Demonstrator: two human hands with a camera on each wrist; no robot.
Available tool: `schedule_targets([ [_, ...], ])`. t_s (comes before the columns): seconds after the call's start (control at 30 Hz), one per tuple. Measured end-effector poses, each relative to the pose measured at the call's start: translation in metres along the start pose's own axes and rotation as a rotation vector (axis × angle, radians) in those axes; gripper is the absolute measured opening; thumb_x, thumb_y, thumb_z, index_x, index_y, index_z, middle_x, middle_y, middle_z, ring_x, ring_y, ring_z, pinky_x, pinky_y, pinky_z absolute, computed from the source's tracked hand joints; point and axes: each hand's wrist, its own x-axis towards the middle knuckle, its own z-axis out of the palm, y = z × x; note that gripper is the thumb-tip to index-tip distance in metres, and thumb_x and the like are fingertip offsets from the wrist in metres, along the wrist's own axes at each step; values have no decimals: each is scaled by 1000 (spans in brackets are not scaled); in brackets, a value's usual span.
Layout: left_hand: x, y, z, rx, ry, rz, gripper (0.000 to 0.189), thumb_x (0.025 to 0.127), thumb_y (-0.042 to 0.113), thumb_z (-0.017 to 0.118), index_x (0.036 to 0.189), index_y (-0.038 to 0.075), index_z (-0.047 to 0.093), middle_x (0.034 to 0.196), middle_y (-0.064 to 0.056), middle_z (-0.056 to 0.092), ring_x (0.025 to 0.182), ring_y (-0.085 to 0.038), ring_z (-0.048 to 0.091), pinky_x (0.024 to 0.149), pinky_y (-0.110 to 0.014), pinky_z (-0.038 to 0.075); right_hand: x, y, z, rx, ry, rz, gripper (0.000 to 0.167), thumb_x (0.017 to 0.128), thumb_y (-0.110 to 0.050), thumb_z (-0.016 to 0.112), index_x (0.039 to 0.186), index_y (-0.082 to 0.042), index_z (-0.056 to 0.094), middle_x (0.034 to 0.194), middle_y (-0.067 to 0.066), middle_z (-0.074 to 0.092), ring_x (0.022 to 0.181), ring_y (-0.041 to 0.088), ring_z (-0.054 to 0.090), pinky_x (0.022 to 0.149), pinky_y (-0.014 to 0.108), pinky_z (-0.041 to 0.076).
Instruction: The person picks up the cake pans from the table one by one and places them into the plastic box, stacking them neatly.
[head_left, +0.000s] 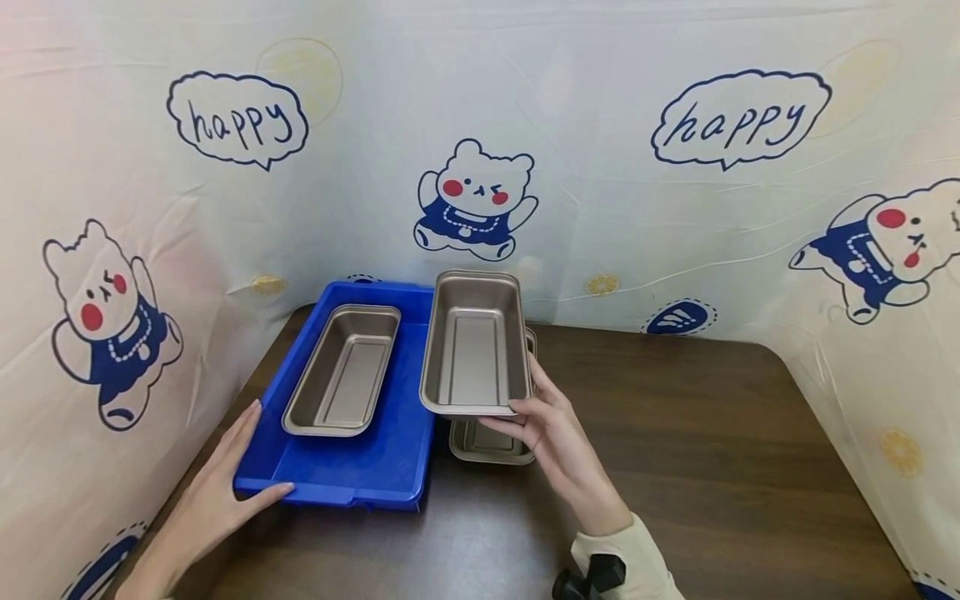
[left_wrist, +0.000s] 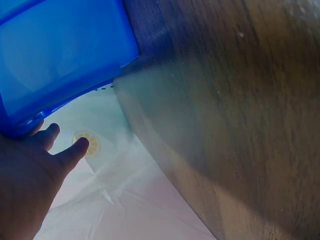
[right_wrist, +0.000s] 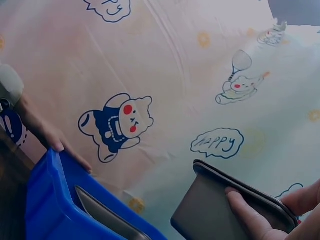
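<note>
My right hand point(head_left: 566, 454) pinches the raised pan point(head_left: 474, 350) at its near corner, leaving its inside uncovered, another pan point(head_left: 483, 443) beneath (stack or single unclear), while my straight-fingered left hand point(head_left: 208, 500) spans the blue tray point(head_left: 363, 467) corner, likely steadying it, third pan point(head_left: 345, 371) inside, rightward.

Soft, even light fills the head view, laying a pale sheen on the near bench point(head_left: 480, 542) and mild highlights inside the raised metal pan point(head_left: 476, 358); the printed backdrop point(head_left: 600, 217) reads crisply. The left wrist view is dimmer and slightly soft, with a milky haze beside the blue tray point(left_wrist: 60, 50) and glints top right. The right wrist view looks muted, the pan's outside shaded.
</note>
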Motion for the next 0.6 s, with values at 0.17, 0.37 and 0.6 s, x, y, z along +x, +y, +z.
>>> schedule_targets([
  [0.17, 0, -1, 0, 0, 1, 6, 117, 90, 37, 84, 172, 28, 1, 178, -16, 3, 152, -61, 15, 104, -90, 16, 6, 5, 10, -2, -9, 6, 84, 97, 13, 41, 172, -12, 11, 168, 29, 25, 144, 54, 39, 104, 54, 54],
  [0.37, 0, -3, 0, -4, 8, 24, 118, 89, 35, 86, 173, 26, 3, 177, -17, 5, 152, -60, 16, 107, -88, 15, 11, 12, 19, -24, -36, 16, 85, 97, 12, 41, 172, -11, 7, 169, 29, 21, 142, 52, 43, 104, 54, 53],
  [0.6, 0, -3, 1, -10, 22, 35, 117, 89, 35, 86, 173, 26, 4, 178, -15, 5, 153, -59, 16, 109, -87, 14, 22, 18, 31, 8, -62, 37, 85, 97, 12, 41, 172, -14, 8, 168, 30, 26, 143, 53, 40, 106, 57, 50],
])
